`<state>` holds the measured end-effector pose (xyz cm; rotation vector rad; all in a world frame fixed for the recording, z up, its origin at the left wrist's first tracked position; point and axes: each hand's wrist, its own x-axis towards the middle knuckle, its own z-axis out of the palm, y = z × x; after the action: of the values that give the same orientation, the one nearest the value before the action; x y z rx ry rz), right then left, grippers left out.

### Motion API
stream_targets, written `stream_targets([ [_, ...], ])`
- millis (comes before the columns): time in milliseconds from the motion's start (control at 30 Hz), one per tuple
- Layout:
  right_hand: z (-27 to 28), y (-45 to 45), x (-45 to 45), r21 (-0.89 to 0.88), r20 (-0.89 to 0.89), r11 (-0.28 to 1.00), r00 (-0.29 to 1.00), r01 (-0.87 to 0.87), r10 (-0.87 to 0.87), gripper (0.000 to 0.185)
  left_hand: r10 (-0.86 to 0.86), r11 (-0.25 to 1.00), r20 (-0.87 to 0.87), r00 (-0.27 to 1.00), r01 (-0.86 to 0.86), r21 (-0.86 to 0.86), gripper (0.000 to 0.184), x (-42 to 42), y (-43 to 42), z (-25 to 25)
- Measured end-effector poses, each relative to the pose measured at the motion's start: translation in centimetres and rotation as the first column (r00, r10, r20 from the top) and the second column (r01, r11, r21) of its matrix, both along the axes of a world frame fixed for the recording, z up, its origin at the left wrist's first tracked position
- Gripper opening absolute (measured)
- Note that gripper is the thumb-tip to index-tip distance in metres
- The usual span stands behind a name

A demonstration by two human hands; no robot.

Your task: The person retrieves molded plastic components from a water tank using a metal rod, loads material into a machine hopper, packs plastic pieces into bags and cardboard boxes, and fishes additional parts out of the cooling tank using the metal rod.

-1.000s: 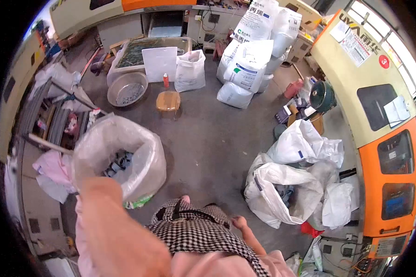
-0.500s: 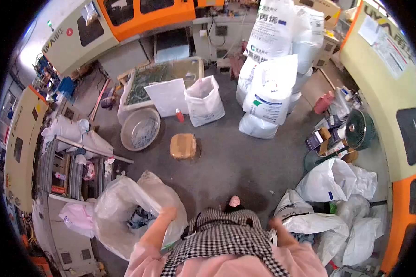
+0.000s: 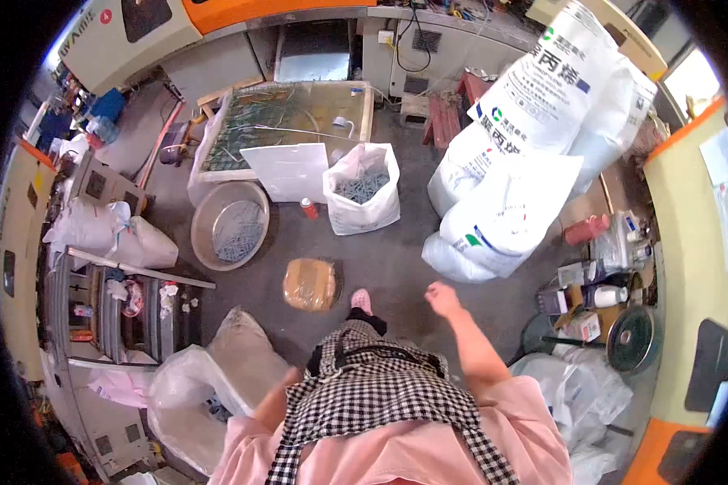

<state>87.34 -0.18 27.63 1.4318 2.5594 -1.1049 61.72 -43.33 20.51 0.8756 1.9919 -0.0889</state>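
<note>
My right hand (image 3: 442, 298) hangs over the floor in front of me, its fingers curled; whether anything is inside is too small to tell. My left hand (image 3: 289, 377) is low beside the checked apron (image 3: 372, 396), blurred, near the clear plastic bag (image 3: 186, 396) with grey-blue pieces in it. Ahead lies a stool wrapped in brown tape (image 3: 309, 284). Past it stand an open white sack (image 3: 362, 212) of thin grey parts, a round basin (image 3: 205, 242) with similar parts, and a red can (image 3: 309, 208).
Tall filled white sacks (image 3: 501, 202) are stacked at the right front. A water tank (image 3: 367, 113) with a white board (image 3: 287, 170) stands at the back. On the left is a metal step rack (image 3: 121, 315); on the right, a fan (image 3: 631, 339), boxes and plastic bags.
The view has moved forward, toward the stool and stacked sacks. My right hand has swung out in front; my left hand has come back from over the plastic bag to my side.
</note>
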Motion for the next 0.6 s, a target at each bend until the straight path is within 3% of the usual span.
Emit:
stream_targets([
  [33, -0.3, 1.0, -0.8, 0.058, 0.066, 0.987, 0.987, -0.148, 0.144, 0.024, -0.024, 0.997, -0.096, 0.995, 0.031, 0.076, 0.026, -2.5, 4.0, 0.8],
  [67, -0.5, 1.6, -1.7, 0.094, 0.131, 0.952, 0.951, -0.292, 0.279, 0.025, 0.114, 0.979, -0.104, 0.988, -0.095, 0.178, 0.025, -5.4, 7.7, 2.0],
  [100, -1.4, 3.0, -2.2, 0.051, 0.109, 0.931, 0.929, -0.361, 0.355, 0.029, 0.393, 0.842, 0.154, 0.907, -0.422, 0.336, 0.025, -8.4, 9.0, -0.5],
  [133, -1.6, 4.5, -3.1, 0.038, 0.105, 0.930, 0.927, -0.365, 0.360, 0.029, 0.641, 0.604, 0.392, 0.660, -0.748, 0.274, 0.021, -9.5, 14.5, 7.2],
  [167, -1.7, 6.5, -4.2, -0.054, 0.095, 0.969, 0.965, -0.241, 0.245, 0.030, 0.651, 0.472, 0.533, 0.541, -0.838, 0.274, 0.017, -11.8, 17.0, 7.9],
  [233, -2.2, 10.9, -5.8, -0.161, 0.128, 0.984, 0.986, -0.082, 0.103, 0.033, 0.641, 0.407, 0.580, 0.503, -0.863, 0.299, 0.018, -15.0, 21.5, 11.3],
  [300, -3.7, 15.8, -7.5, -0.092, 0.253, 0.989, 0.958, -0.119, 0.138, 0.034, 0.642, 0.320, 0.608, 0.467, -0.884, 0.341, 0.022, -16.3, 24.8, 14.4],
  [333, -4.1, 18.4, -8.8, -0.060, 0.327, 0.986, 0.931, -0.153, 0.165, 0.035, 0.654, 0.311, 0.605, 0.455, -0.890, 0.334, 0.022, -16.9, 25.3, 13.2],
  [400, -5.3, 24.0, -11.9, -0.093, 0.297, 0.981, 0.936, -0.168, 0.189, 0.034, 0.693, 0.344, 0.509, 0.510, -0.855, 0.387, 0.025, -17.0, 24.0, 9.7],
  [467, -7.1, 29.5, -15.6, -0.070, 0.263, 0.974, 0.938, -0.215, 0.226, 0.032, 0.813, 0.278, 0.473, 0.339, -0.940, 0.197, 0.024, -14.9, 22.0, 6.2],
  [500, -7.1, 32.2, -17.8, -0.080, 0.199, 0.980, 0.961, -0.181, 0.194, 0.031, 0.843, 0.085, 0.526, 0.116, -0.993, 0.082, 0.017, -13.0, 19.5, 3.7],
  [533, -7.7, 34.5, -19.9, -0.097, 0.138, 0.984, 0.977, -0.149, 0.161, 0.029, 0.902, 0.150, 0.404, 0.151, -0.988, 0.035, 0.017, -10.9, 18.4, 2.7],
  [600, -9.9, 39.5, -24.2, 0.032, 0.049, 0.978, 0.977, -0.207, 0.205, 0.025, 0.908, 0.414, 0.120, 0.402, -0.903, -0.111, 0.017, -6.0, 17.9, 3.2],
])
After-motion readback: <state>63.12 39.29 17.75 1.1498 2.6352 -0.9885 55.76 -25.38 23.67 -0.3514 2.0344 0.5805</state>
